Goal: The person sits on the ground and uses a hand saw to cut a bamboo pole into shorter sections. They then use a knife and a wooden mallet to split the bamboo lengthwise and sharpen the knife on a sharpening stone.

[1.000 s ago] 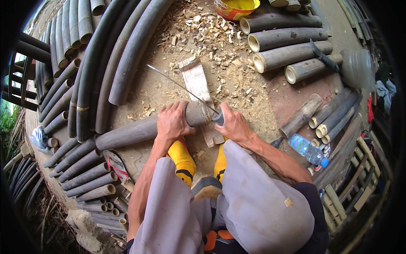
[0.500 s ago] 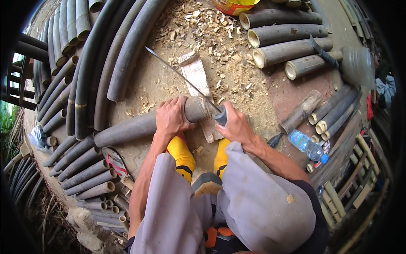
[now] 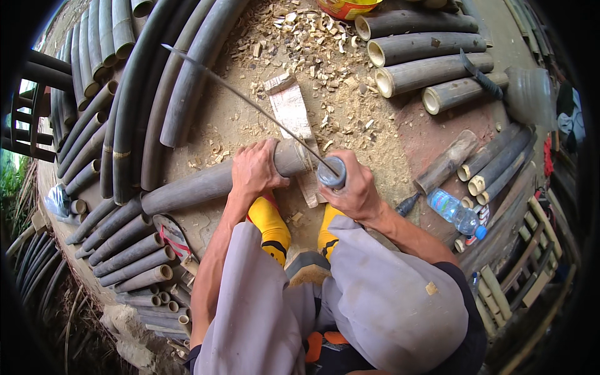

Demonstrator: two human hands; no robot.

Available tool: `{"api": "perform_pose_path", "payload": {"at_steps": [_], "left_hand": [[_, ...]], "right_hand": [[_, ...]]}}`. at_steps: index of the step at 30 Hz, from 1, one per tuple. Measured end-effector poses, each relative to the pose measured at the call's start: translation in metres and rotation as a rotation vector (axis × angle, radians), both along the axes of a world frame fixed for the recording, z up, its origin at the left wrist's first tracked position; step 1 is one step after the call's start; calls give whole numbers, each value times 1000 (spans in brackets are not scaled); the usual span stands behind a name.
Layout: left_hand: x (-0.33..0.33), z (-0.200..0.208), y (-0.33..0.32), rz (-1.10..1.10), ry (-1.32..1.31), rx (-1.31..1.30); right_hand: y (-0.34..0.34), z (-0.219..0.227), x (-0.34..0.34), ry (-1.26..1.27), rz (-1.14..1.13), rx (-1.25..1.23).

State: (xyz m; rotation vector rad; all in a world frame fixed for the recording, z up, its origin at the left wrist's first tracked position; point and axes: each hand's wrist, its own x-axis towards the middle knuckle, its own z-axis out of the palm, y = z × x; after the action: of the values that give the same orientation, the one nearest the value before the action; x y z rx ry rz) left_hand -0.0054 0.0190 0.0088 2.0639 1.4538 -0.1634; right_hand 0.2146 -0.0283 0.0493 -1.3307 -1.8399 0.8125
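A dark bamboo pole (image 3: pixel 194 187) lies slantwise across the ground before my feet. Its right end rests over a pale flat board (image 3: pixel 291 116). My left hand (image 3: pixel 255 169) presses down on the pole near that end, fingers wrapped over it. Closed round a grey cylindrical handle, my right hand (image 3: pixel 354 187) holds a hand saw (image 3: pixel 250 107). The saw's long narrow blade shows nearly edge-on and points up and left past the pole's end. Its teeth cannot be made out, nor whether the blade touches the bamboo.
Curved bamboo poles (image 3: pixel 199 69) lie at the far left, with shorter cut pieces (image 3: pixel 139 258) stacked below. More bamboo sections (image 3: pixel 431 49), a curved blade (image 3: pixel 478 76) and a water bottle (image 3: pixel 455 212) are on the right. Wood chips (image 3: pixel 319 53) cover the ground ahead.
The saw's tip has swung up and farther left, and its handle end has turned more toward me. My right hand has shifted slightly; my left hand stays on the pole.
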Motion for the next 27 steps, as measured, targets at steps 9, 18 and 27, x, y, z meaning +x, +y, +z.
{"api": "perform_pose_path", "payload": {"at_steps": [9,18,27], "left_hand": [[1,-6,9,0,-52,29],[-4,-3,5,14,-53,-24],[-3,-1,-1,3,-44,42]], "right_hand": [[2,-18,8,-167,56,-317],[1,-76,25,-250,70,-617],[11,-41,10,-241,47,-471]]}}
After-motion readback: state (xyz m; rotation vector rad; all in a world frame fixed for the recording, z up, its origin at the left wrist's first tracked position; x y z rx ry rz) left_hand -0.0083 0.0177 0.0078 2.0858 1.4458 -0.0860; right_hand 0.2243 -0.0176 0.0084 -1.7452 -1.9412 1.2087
